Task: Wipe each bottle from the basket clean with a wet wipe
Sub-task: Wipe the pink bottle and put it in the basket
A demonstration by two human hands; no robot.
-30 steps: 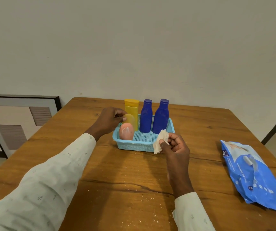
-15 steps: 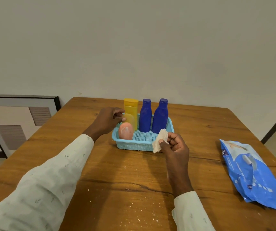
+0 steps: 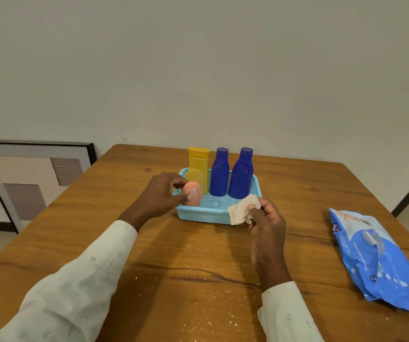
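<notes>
A light blue basket (image 3: 206, 215) stands on the wooden table. Inside it are a tall yellow bottle (image 3: 198, 164), a small yellow rounded bottle (image 3: 195, 176), two dark blue bottles (image 3: 219, 172) (image 3: 241, 175) and a pink rounded bottle (image 3: 194, 196) at the front left. My left hand (image 3: 162, 193) has its fingers closed around the pink bottle, which still sits in the basket. My right hand (image 3: 266, 220) holds a crumpled whitish wet wipe (image 3: 241, 209) just in front of the basket's right corner.
A blue pack of wet wipes (image 3: 376, 257) lies on the table's right side. White crumbs dot the table (image 3: 198, 280) near me. A framed panel (image 3: 30, 178) leans against the wall at the left, beyond the table's edge.
My left hand has moved from the small yellow bottle down to the pink bottle and closed on it. My right hand with the wipe has stayed in place.
</notes>
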